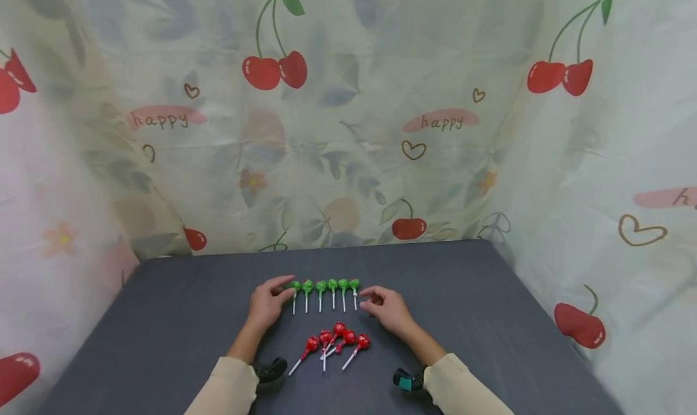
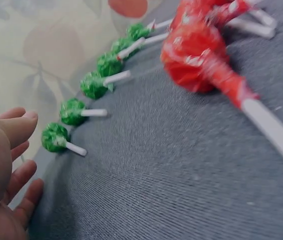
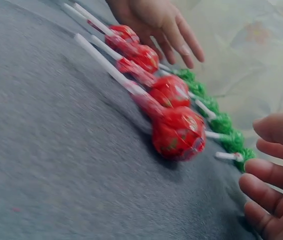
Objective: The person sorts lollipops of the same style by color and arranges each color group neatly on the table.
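Observation:
Several lollipops in green wrappers stand side by side in a row on the dark table, their white sticks toward me. My left hand [image 1: 267, 303] is at the row's left end, fingertips right at the leftmost green lollipop [image 1: 296, 285]; its fingers are relaxed and hold nothing in the left wrist view. At the other end, my right hand [image 1: 388, 308] lies just beside the rightmost green lollipop [image 1: 354, 283], fingers loosely bent with nothing between them. Nearer to me, between the forearms, lies a loose cluster of red lollipops [image 1: 362, 341], some overlapping, sticks pointing various ways.
The dark cloth-covered table [image 1: 190, 324] reaches back to a hanging curtain [image 1: 348, 161] printed with cherries, hearts and leaves. More of that curtain hangs along the left and right sides. A dark band [image 1: 272, 370] is on the left wrist, another [image 1: 408, 380] on the right.

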The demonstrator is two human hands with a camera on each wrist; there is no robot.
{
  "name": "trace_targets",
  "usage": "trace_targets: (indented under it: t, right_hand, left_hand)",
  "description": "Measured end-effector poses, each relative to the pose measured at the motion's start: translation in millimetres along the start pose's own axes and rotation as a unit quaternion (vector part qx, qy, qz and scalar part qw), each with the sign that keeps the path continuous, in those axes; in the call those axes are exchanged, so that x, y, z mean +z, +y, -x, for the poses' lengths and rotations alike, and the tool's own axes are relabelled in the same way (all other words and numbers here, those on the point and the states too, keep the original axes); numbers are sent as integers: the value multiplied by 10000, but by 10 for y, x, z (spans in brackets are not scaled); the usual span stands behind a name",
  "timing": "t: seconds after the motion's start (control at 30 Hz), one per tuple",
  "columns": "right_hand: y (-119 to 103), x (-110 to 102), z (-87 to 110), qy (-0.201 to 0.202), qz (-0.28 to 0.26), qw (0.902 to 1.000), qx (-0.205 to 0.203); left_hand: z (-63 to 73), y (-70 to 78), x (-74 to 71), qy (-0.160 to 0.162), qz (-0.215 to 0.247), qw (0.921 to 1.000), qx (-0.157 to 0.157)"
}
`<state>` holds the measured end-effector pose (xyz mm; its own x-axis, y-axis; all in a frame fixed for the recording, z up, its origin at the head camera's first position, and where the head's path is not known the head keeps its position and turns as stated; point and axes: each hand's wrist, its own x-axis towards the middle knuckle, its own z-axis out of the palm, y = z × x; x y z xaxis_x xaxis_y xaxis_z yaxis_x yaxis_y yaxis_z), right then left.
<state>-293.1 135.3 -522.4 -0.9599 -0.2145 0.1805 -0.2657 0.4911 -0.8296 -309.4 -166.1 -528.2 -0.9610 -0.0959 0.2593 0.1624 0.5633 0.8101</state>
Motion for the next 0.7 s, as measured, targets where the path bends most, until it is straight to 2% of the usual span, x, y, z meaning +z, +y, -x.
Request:
trace_targets:
  t: [0.17, 0.3, 0.53, 0.7]
  right_hand:
    - [-64, 27, 83, -117, 132, 9996, -229]
    - [-148, 54, 157, -204, 306, 9969, -694]
    - [-313, 146, 242, -439, 898, 9854, -1380]
    - [-427, 229, 263, -698, 1335, 9727, -1766]
  left_hand:
    - [111, 97, -15, 152, 142, 9995, 227]
    - [237, 181, -24, 52, 213, 9990, 385]
    - [486, 275, -50, -590, 410, 9968, 356]
    - [643, 306, -67, -1014, 585, 9919, 496]
